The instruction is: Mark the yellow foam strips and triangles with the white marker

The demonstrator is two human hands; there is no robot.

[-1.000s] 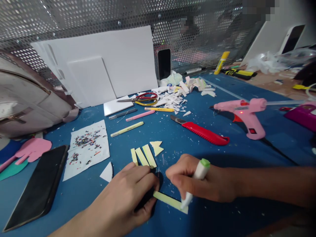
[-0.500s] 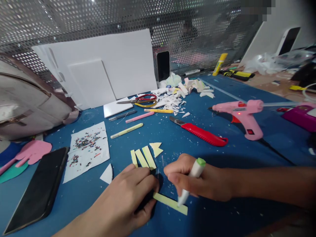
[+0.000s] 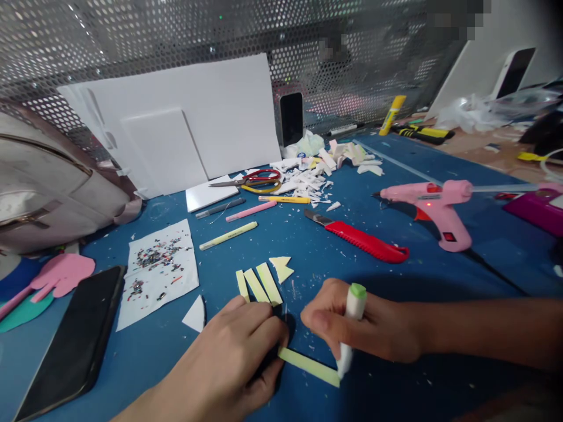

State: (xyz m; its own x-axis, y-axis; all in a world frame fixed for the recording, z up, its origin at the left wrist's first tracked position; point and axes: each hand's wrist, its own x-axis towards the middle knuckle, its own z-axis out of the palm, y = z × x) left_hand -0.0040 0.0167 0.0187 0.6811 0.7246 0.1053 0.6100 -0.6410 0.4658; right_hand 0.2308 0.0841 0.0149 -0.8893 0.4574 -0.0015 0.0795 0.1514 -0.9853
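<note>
In my right hand (image 3: 352,322) is a white marker (image 3: 355,305) with a green end, held tilted with its tip at the right end of a pale green strip (image 3: 310,366). My left hand (image 3: 237,346) pinches the strip's left end against the blue table; its fingertips are partly hidden. Just beyond my left hand lie several similar strips (image 3: 268,283), side by side. A pale yellow notched piece (image 3: 281,268) is beside them. A white wedge-shaped scrap (image 3: 195,313) lies left of my left hand.
A red utility knife (image 3: 367,239) and a pink glue gun (image 3: 433,205) lie to the right. Behind are pens (image 3: 229,235), scissors (image 3: 259,180) and white scraps (image 3: 303,176). A sheet with beads (image 3: 162,264) and a black phone (image 3: 73,340) are at left.
My right hand has moved the marker tip rightward along the strip to its end. My left hand stays on the strip's other end. The whole view has shifted slightly.
</note>
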